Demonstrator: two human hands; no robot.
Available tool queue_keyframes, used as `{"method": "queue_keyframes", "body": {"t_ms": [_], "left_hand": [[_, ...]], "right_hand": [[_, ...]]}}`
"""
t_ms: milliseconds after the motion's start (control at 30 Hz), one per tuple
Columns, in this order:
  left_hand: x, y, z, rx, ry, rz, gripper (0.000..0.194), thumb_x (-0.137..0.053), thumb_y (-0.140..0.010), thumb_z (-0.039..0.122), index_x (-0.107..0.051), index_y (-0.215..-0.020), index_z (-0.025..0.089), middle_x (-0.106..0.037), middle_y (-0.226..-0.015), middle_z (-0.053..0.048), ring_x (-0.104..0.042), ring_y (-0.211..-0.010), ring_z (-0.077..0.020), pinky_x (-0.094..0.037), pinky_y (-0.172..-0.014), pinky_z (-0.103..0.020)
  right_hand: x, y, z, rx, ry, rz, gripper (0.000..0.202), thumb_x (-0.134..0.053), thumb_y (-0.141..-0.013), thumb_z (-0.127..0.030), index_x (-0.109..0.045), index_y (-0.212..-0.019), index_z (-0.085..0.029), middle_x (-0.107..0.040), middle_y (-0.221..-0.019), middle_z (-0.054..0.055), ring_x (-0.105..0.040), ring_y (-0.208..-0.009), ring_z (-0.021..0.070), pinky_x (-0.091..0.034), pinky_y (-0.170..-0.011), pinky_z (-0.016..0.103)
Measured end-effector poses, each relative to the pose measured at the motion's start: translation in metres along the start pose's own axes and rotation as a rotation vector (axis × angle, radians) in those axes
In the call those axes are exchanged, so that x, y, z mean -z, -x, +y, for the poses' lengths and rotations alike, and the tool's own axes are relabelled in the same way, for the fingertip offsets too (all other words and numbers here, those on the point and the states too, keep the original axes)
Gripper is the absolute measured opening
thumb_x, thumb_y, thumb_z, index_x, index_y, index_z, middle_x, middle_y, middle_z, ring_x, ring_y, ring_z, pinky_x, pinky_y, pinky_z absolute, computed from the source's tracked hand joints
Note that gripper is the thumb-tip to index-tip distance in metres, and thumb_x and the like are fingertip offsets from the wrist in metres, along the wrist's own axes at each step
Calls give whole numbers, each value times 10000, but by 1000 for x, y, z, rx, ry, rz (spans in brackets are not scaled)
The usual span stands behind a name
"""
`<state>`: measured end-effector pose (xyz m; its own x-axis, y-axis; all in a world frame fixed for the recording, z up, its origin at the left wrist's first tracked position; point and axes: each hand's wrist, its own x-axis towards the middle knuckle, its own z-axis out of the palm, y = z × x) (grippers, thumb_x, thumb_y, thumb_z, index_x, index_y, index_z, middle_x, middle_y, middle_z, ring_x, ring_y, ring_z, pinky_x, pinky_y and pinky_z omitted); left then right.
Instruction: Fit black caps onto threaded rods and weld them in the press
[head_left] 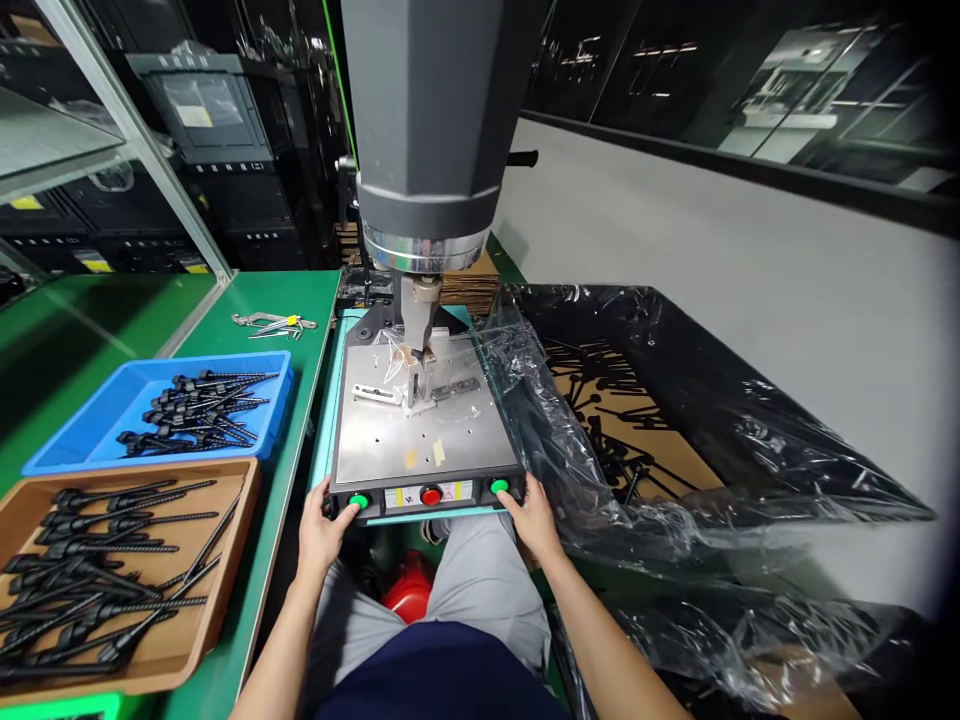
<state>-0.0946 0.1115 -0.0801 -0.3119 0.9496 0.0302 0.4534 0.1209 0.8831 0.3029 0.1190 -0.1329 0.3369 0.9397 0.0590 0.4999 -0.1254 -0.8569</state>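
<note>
A machine with a grey head point(427, 120) stands over a flat metal plate point(382, 440). Its tool point(421, 310) points down at a small metal fixture point(418, 380) at the plate's middle. On the front panel, my left hand point(322, 530) grips the left corner, its thumb at a green button point(360, 501). My right hand point(531, 515) holds the right corner, thumb at the other green button point(499, 486). Between them is a red button point(431, 496). Neither hand holds a loose object.
Left, a blue tray point(82, 440) and a brown tray point(244, 510) hold several black ribbed parts on a green table point(247, 620). Tools point(274, 323) lie behind. At right, a plastic-lined box point(757, 430) contains more black parts. Dark crates point(202, 110) stand behind.
</note>
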Motion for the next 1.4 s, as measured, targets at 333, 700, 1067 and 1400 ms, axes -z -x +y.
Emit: {"method": "queue_keyframes", "body": {"t_ms": [333,700,1067,1400], "left_hand": [[0,4,5,-16,10,-16,713,-724,-715,515,-525,-1341,238,-529,-1349,-114,-535,-1264,-303,-461,-1054,-476],[-2,-17,72,-127,64,218,373,-595,-846,460,-655,-1114,207,-633,-1222,-118,-607,-1155,-268,-509,-988,-411],[-69,-70,157,-50,470,-226,581,-823,-693,353,-592,-1183,144,-683,-1133,-136,-656,-1023,-210,-490,-963,-376],[-71,-57,193,155,713,-436,380,-799,-639,425,-618,-825,147,-628,-699,-1,-502,-496,-69,-325,-449,-189]], "right_hand": [[8,2,3,-26,-121,-94,641,-629,-751,-552,-562,-1291,-214,-583,-1272,132,-600,-1157,301,-493,-997,453],[8,-1,4,-83,-187,-111,678,-646,-736,-574,-571,-1297,-200,-607,-1288,144,-621,-1147,319,-504,-985,468],[-8,20,-82,4,-263,156,480,-568,-838,-575,-654,-1089,-175,-681,-1116,176,-663,-1033,308,-543,-919,487],[-99,23,-160,-6,-537,-659,382,-633,-816,-511,-681,-961,-161,-690,-724,34,-622,-551,161,-534,-530,299]]}}
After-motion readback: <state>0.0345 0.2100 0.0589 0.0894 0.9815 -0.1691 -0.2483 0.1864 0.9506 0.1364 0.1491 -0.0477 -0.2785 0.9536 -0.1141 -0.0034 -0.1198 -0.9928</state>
